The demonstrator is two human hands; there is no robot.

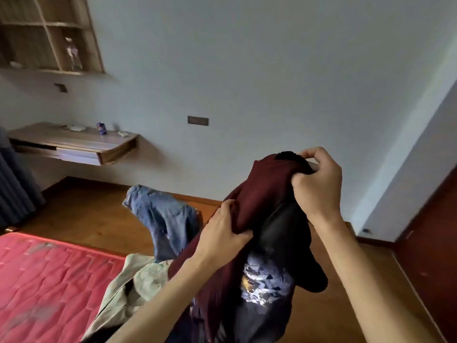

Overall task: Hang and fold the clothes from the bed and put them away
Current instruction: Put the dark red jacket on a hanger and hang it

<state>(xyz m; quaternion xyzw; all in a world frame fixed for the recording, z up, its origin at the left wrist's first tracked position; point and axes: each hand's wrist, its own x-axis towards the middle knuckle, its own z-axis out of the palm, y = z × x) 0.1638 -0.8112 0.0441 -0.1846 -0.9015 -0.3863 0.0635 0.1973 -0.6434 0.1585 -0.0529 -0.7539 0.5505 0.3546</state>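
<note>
I hold a dark maroon garment (262, 194) up in front of me, bunched together with a black garment bearing a pale printed design (262, 285). My left hand (225, 231) grips the maroon cloth low on its left side. My right hand (319, 186) pinches its top, where a black collar shows. Blue jeans (163, 219) and a beige garment (128, 288) lie heaped on the corner of the bed with the red quilted cover (54, 280).
A wall-mounted wooden desk (74, 144) with a can and small items stands at the left, below open wooden shelves (49, 33). A dark curtain (14, 184) hangs at the far left. Brown wooden floor (94, 214) stretches ahead; a dark red door (430, 256) is at the right.
</note>
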